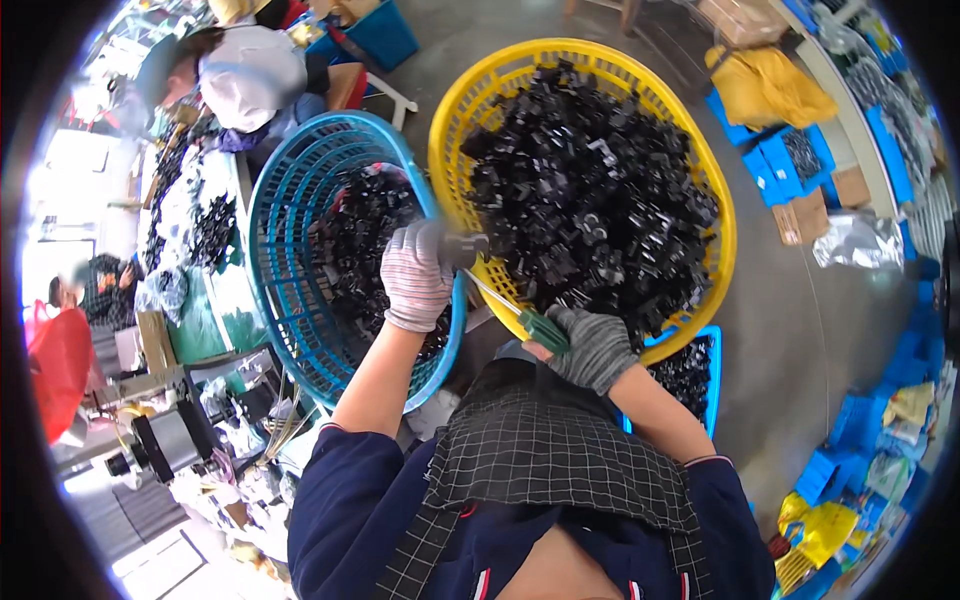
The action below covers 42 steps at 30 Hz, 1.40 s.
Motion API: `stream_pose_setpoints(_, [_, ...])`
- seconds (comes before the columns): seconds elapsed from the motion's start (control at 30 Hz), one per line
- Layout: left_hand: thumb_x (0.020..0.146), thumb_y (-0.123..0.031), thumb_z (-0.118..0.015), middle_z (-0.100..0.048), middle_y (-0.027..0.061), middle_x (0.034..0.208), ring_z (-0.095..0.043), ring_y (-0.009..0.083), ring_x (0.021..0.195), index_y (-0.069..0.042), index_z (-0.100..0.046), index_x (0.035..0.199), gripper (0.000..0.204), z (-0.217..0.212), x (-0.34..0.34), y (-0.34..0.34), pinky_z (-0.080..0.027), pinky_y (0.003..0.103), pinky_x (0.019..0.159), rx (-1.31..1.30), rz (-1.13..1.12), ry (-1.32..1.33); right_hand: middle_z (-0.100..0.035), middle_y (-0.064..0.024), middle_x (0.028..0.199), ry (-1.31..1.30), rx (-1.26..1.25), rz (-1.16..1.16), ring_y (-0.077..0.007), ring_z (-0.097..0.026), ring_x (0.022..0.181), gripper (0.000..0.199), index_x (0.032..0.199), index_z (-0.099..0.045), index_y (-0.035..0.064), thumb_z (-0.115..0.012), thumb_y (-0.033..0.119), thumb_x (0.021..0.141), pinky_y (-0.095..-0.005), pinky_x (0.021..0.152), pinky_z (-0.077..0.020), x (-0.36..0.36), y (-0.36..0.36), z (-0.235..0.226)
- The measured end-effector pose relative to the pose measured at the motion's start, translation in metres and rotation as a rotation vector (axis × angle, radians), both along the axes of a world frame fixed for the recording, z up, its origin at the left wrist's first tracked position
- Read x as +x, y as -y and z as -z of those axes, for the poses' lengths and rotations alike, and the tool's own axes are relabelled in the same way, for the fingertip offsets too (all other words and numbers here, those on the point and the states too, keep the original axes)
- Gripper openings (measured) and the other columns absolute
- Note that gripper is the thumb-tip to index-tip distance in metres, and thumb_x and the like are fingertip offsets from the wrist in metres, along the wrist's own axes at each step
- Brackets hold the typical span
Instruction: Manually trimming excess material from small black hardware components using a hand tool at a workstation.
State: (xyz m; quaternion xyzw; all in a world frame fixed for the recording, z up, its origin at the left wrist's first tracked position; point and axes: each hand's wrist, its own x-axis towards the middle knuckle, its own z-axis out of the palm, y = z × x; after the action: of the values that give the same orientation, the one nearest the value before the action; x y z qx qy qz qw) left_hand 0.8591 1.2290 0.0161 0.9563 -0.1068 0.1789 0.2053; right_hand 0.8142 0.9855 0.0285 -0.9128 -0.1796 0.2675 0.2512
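My left hand [415, 277], in a pale striped glove, is closed on a small dark part [463, 247], blurred, over the gap between two baskets. In a dark grey glove, my right hand [593, 350] grips the green handle of a screwdriver [544, 330]. Its metal shaft points up and left toward the dark part; whether the tip touches it I cannot tell. Under and ahead of my hands a yellow basket [722, 200] is heaped with glossy black plastic parts [595, 190]. Left of it, a blue basket [262, 230] holds more black parts [365, 240] lower down.
A blue bin [716, 375] of small black parts sits behind my right forearm. Blue boxes [790, 165] and a yellow bag [770, 88] lie at the far right. A green-topped table [215, 325] stands at left, with another person [245, 75] beyond.
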Motion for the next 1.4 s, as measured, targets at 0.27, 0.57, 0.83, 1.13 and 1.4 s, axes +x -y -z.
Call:
stream_pose_setpoints(0.27, [0.065,-0.007,-0.065,-0.062,0.0159,0.098,-0.058,0.0379,0.09,-0.006,-0.06,0.099,0.034,0.033,-0.004,-0.048,-0.048,0.044,0.08,0.042,-0.184,-0.164,-0.067,-0.0182,0.089,-0.053,-0.149,-0.097,-0.0361,-0.065,0.086,0.07,0.117,-0.06,0.009,-0.057,0.066,0.077,-0.0441,0.074,-0.0507,0.032,-0.01,0.023])
stream_pose_setpoints(0.57, [0.074,-0.016,-0.065,-0.058,0.0161,0.113,-0.053,0.0344,0.11,-0.006,-0.059,0.109,0.037,0.04,0.136,-0.046,-0.042,0.044,0.096,0.109,0.0,-0.126,-0.068,-0.0186,0.09,-0.036,-0.013,0.318,-0.0354,-0.067,0.085,0.062,0.113,-0.061,0.0047,-0.068,0.054,0.076,-0.0408,0.075,-0.0533,0.045,0.042,0.057])
stream_pose_setpoints(0.83, [0.083,-0.01,-0.053,-0.066,0.0133,0.106,-0.062,0.0325,0.1,-0.009,-0.062,0.112,0.03,0.141,0.284,0.04,-0.048,0.043,0.088,0.56,0.213,-0.697,-0.068,-0.0176,0.094,-0.155,0.048,0.488,-0.0313,-0.067,0.089,0.046,0.111,-0.061,0.0025,-0.073,0.033,0.078,-0.0355,0.075,-0.0527,0.046,0.041,0.042])
stream_pose_setpoints(1.13, [0.091,-0.022,-0.05,-0.064,0.013,0.114,-0.065,0.0348,0.094,-0.012,-0.062,0.113,0.027,0.085,0.26,0.009,-0.051,0.043,0.084,-0.101,-0.033,-0.511,-0.067,-0.0195,0.091,0.074,0.048,0.535,-0.0342,-0.067,0.086,0.05,0.11,-0.06,0.0018,-0.073,0.036,0.077,-0.037,0.074,-0.0531,0.035,0.054,0.037])
stream_pose_setpoints(1.4, [0.09,-0.032,-0.053,-0.064,0.0181,0.112,-0.061,0.0354,0.103,-0.01,-0.053,0.127,0.043,0.114,0.231,0.002,-0.048,0.04,0.09,0.215,-0.102,-0.68,-0.068,-0.018,0.089,0.012,0.003,0.458,-0.0347,-0.067,0.083,0.052,0.111,-0.059,0.0019,-0.074,0.038,0.076,-0.0385,0.072,-0.0538,0.018,0.046,0.025])
